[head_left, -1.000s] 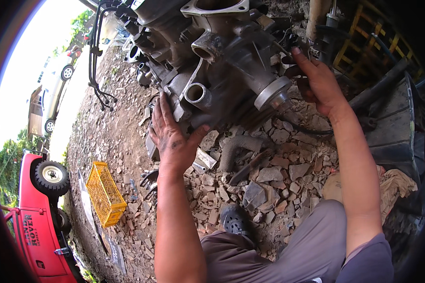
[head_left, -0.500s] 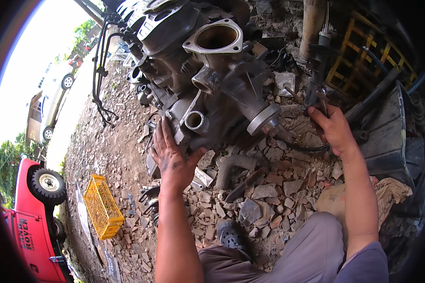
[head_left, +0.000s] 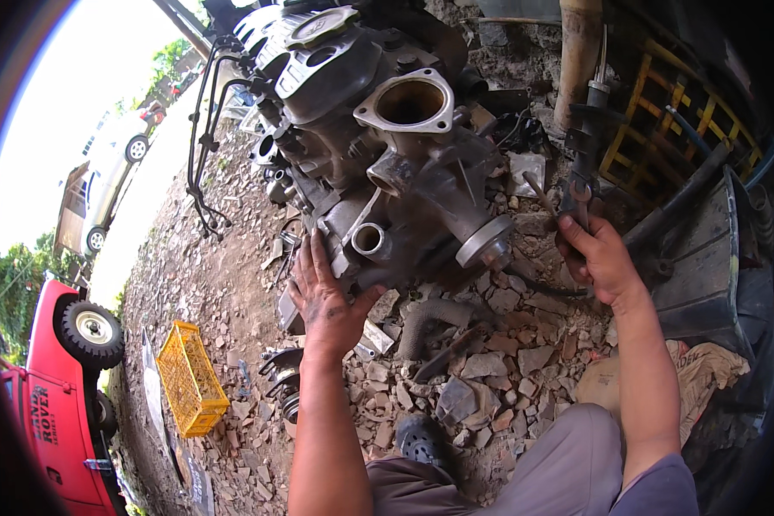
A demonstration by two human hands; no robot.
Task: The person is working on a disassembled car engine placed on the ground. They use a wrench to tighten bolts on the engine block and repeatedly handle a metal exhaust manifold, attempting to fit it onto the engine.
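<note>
My right hand (head_left: 600, 262) grips 1 open-end wrench (head_left: 580, 191) — stiff, probably light; hold the shank (head_left: 583, 213). Leftward, my left hand (head_left: 325, 305) lies unclenched on the engine (head_left: 434, 185) — presumably heavy.

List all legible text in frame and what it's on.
Red vehicle: dark lettering on its side, legible; wording left out.
Engine cover: raised marks, too small to read.
Brown sack: print partly folded away, unreadable.
Grey sheet on the ground: print too small.
</note>
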